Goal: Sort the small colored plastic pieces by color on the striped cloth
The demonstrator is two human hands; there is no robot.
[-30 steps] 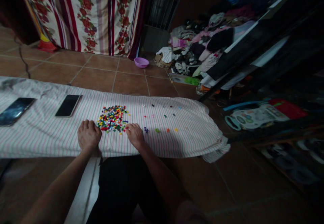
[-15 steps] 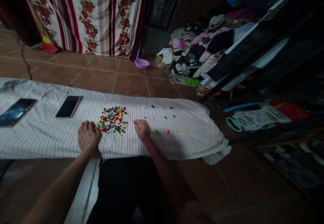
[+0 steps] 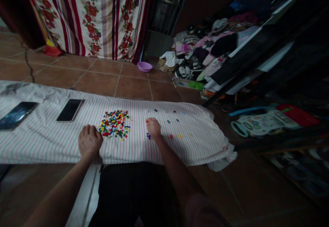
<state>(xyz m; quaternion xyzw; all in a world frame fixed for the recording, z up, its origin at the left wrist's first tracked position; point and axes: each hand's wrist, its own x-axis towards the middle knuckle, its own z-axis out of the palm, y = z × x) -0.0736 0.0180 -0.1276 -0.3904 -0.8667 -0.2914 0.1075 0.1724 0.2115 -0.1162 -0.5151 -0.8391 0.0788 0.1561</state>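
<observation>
Tons of tiny colored pieces (image 3: 114,123) are heaped in one messy pile on the striped cloth (image 3: 46,144), roughly mid-scene. The left hand (image 3: 89,140) is rested on the cloth at the near left edge of that pile, fingers curled in; whether anything's tucked under it can't be told. Over to the right of the pile, the right hand (image 3: 153,127) is held narrow, with a little red piece (image 3: 147,121) pinched at the fingertips.

Small sorted bits are spread around that hand: purple pieces (image 3: 148,136) just on its near side, a white piece (image 3: 146,110) and a black piece (image 3: 155,110) on the far side, and an orange piece (image 3: 171,136) plus a yellow piece (image 3: 180,136) off to the right. Two phones are laid on the left part of the cloth, the nearer-to-pile phone (image 3: 70,110) and the far-left phone (image 3: 18,115). A purple basin (image 3: 144,67) is seen beyond, on the tiled floor (image 3: 102,79).
</observation>
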